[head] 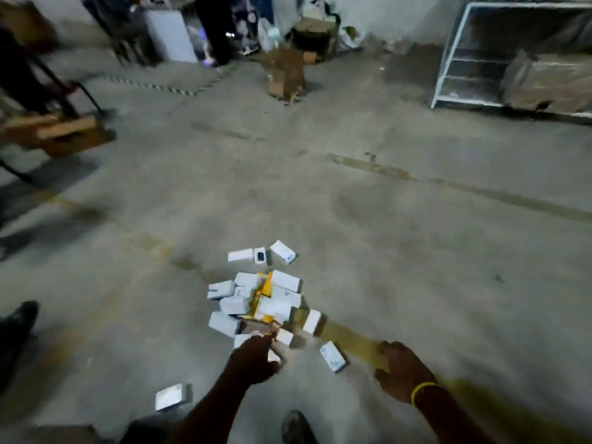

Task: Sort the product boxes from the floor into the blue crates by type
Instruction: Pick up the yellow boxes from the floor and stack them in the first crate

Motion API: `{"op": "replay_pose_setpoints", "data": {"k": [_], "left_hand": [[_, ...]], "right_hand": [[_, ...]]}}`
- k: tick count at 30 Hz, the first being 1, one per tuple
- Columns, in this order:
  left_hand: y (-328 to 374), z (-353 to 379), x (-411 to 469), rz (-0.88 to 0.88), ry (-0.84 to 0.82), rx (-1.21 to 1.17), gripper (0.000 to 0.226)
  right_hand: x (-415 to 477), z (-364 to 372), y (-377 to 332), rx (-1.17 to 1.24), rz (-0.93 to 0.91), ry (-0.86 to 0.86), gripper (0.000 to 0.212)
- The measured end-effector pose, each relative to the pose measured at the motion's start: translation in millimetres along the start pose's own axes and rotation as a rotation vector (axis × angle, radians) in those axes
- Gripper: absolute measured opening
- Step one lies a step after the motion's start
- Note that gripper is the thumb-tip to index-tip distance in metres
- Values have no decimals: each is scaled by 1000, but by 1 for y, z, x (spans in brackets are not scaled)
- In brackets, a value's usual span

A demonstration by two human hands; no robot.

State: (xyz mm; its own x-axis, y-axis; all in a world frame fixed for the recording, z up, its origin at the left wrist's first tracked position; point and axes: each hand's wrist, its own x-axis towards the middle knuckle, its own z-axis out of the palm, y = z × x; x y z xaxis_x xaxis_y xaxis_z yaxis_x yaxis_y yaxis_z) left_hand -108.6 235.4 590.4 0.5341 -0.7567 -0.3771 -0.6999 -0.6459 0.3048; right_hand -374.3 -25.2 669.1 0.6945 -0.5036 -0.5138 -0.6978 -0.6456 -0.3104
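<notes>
concrete floor [384,235] of a dim storeroom, with a white metal rack [448,59] far off at the right wall. the product boxes [234,304] lie heaped low and centre, mostly small white cartons with a yellow carton [264,288] wedged among them. a few strays sit apart: one stray box [333,356] lies by the faded floor stripe [349,338], and another, the lone box [171,395], lies off at the lower left. i see no blue crates in this view.

my left hand [256,357] is down at the near edge of the heap with its fingers curled. motion blur hides whether it grasps a carton or only touches one, so i cannot tell. my right hand [403,371] hovers over the stripe near the stray box, its fingers loose and holding nothing.

i judge these cartons light, stiff thin card, smooth-faced and easy to crush at the corners. i would pinch each across its narrow sides, thumb opposite fingers, and lift the top ones first so the heap does not slide.
</notes>
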Motion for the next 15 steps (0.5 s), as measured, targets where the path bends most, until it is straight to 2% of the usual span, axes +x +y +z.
{"op": "replay_pose_setpoints", "data": {"k": [2, 4, 6, 7, 9, 12, 15], "left_hand": [[-33, 3, -3, -72, -21, -51, 57], [-45, -4, -15, -114, 25, -105, 55], [-38, -35, -28, -194, -57, -159, 54], [-46, -35, -26, -198, -31, -155, 52], [-61, -27, -19, -218, -17, -236, 49], [-84, -7, -4, -270, 34, -236, 42], [-102, 6, 18, -373, -37, -355, 43]], "right_hand": [[21, 6, -40, -1, -60, 4, 98], [33, 7, -75, 16, -77, -51, 86], [45, 8, -102, 43, -101, -100, 74], [51, 12, -111, 39, -114, -128, 72], [69, 22, -124, 28, -141, -172, 70], [98, 40, -136, 38, -139, -218, 61], [140, 60, -143, 23, -170, -262, 63]]}}
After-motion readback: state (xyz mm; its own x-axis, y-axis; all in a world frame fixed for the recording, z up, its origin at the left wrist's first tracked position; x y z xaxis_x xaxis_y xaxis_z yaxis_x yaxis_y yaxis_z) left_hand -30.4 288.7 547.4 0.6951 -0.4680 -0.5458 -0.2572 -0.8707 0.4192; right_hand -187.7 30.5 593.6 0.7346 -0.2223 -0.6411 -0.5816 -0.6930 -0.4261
